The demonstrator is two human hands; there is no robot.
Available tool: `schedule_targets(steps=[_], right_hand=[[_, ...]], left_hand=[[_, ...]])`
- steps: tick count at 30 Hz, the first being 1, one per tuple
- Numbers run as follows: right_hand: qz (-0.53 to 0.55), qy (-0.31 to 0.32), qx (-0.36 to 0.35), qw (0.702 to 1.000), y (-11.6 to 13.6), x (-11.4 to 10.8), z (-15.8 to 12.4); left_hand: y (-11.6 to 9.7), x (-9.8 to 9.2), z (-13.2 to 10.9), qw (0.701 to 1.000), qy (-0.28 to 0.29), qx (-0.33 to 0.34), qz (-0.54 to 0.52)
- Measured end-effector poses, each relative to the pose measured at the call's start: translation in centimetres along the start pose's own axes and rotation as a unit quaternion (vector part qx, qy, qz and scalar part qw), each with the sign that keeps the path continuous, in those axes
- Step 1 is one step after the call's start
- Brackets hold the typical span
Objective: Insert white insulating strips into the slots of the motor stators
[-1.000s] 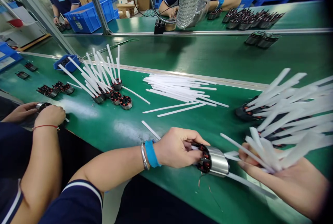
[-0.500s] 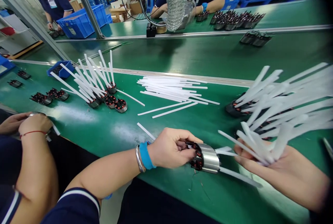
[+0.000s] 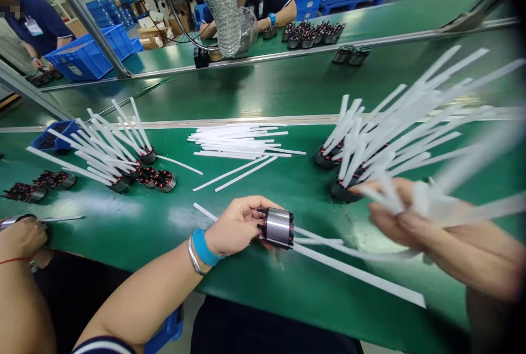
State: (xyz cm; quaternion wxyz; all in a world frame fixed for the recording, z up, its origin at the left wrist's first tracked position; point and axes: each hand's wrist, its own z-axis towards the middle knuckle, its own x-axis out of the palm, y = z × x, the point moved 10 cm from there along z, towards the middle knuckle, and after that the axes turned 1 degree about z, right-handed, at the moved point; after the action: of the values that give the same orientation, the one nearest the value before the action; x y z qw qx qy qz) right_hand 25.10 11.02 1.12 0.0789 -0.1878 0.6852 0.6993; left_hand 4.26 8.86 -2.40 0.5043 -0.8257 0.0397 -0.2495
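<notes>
In the head view, the left hand (image 3: 233,227) has its fingers clamped on a silver metal cylinder with black ends (image 3: 278,228), over the green bench (image 3: 312,293). Long flat white strips (image 3: 357,272) jut from it toward four o'clock. At three o'clock, the blurred right hand (image 3: 433,239) has fingers closed on a white strip bundle (image 3: 422,198). A loose white strip pile (image 3: 234,140) lies at eleven.
</notes>
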Motion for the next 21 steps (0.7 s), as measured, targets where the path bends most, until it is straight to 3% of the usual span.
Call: schedule_targets(steps=[3,5,15,21], right_hand=[[0.063,0.154,0.02,0.986,1.6,5.1,-0.9],[0.04,0.189,0.006,0.981,2.4,6.8,-0.9],[0.058,0.137,-0.01,0.989,1.6,5.8,-0.1],[0.135,0.083,0.038,0.987,1.7,7.0,-0.2]], left_hand=[[0.4,-0.3,0.2,1.0,-0.009,-0.011,0.008],[0.4,-0.3,0.2,1.0,-0.009,-0.01,0.011],[0.7,-0.1,0.1,1.0,-0.002,-0.028,0.008],[0.8,0.6,-0.3,0.999,0.025,-0.035,0.0]])
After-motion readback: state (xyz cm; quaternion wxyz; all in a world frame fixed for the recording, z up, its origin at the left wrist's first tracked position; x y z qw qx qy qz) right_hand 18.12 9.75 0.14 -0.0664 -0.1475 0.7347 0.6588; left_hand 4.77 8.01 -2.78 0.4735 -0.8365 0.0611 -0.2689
